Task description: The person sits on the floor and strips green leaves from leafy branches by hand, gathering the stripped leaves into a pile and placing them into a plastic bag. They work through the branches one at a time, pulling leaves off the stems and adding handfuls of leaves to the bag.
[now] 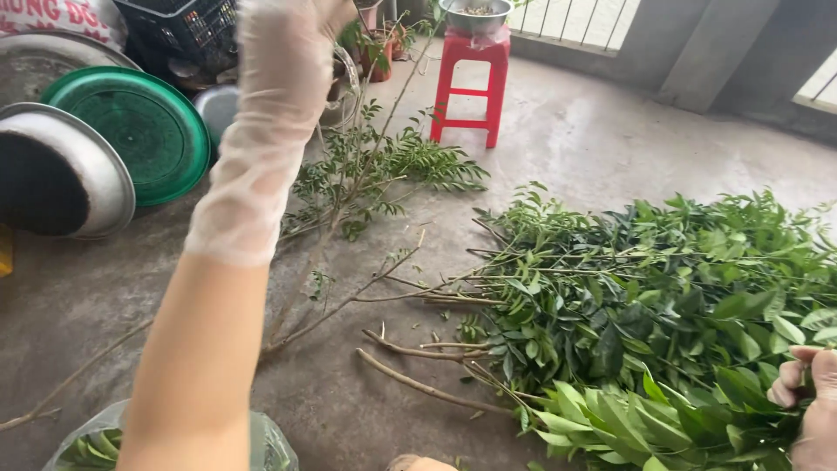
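Leafy branches (645, 296) on concrete floor (575, 131)

My left hand (292, 26), in a thin clear glove, is raised high, its fingers cut off by the top edge, so I can't tell its grip. A long thin branch (349, 187) runs up toward it from the floor, tilted, with small dark green leaves midway and bare woody stem below.

My right hand (806, 392) rests at the right edge, fingers curled, touching a bunch of broad light green leaves (628, 423). That bunch lies on the near side of the big heap of leafy branches (663, 288), which spreads flat across the floor, bare cut stems pointing left.
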